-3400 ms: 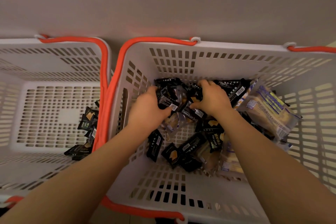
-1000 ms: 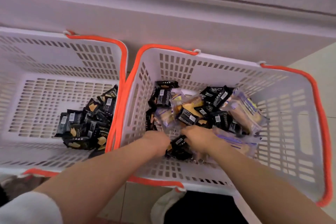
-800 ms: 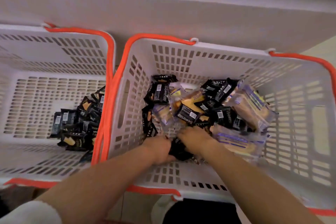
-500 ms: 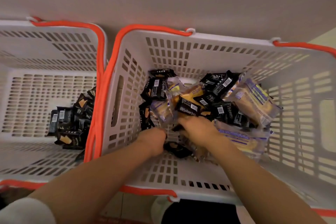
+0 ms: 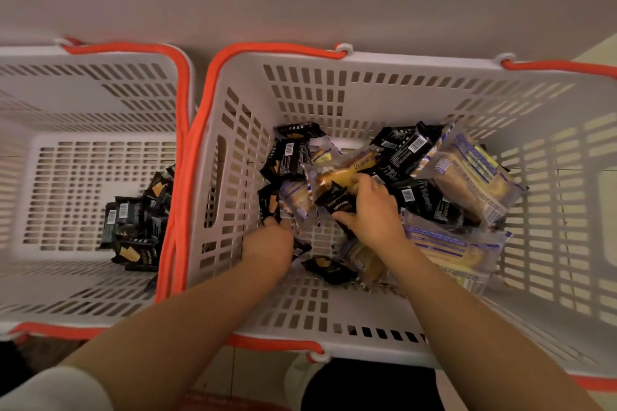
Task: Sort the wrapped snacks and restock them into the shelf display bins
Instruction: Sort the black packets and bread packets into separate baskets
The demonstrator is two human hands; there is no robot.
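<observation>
Both hands are inside the right white basket [image 5: 417, 60], which holds a mixed heap of small black snack packets [image 5: 405, 150] and larger clear purple-printed cake packets [image 5: 467, 177]. My right hand [image 5: 374, 213] pinches one black snack packet [image 5: 337, 205] at the middle of the heap, lifted slightly above the others. At the heap's left edge my left hand [image 5: 268, 243] is curled, fingers closed around black packets [image 5: 270, 207]; its fingertips are hidden. One loose black packet [image 5: 329, 270] lies on the basket floor between my wrists.
The left white basket [image 5: 83, 87] with orange handles [image 5: 182, 103] stands touching the right one and holds a pile of black packets only [image 5: 137, 227] against its right wall. A pale wall runs behind both baskets. Tiled floor shows at the far right.
Both hands have moved from the near side of the heap up into it. My right hand has picked up a black packet. The pile in the left basket has grown since the earliest frame.
</observation>
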